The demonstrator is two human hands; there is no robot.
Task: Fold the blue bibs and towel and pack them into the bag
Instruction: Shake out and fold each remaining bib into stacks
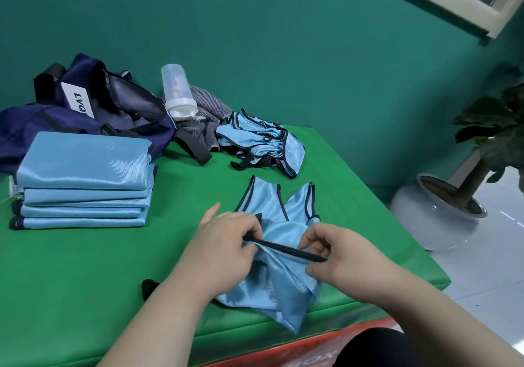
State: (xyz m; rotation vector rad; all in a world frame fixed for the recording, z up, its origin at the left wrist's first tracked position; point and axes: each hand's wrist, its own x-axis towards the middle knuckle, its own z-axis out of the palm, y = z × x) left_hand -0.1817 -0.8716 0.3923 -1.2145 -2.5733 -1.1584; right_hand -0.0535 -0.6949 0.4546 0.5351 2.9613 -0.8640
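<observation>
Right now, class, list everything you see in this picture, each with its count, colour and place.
folded bibs: stack of about four, light blue, table left
loose bibs: heap, count unclear, light blue, table back
bib in work: one, light blue, dark trim, table front
bag: one, navy, open, back left
towel: one, grey, crumpled beside bag
bottle: one, translucent white, cap down, between bag and towel
table: one, green
plant: one, green, white pot, floor right
hands: two; left hand and right hand pinch that bib's trim
</observation>
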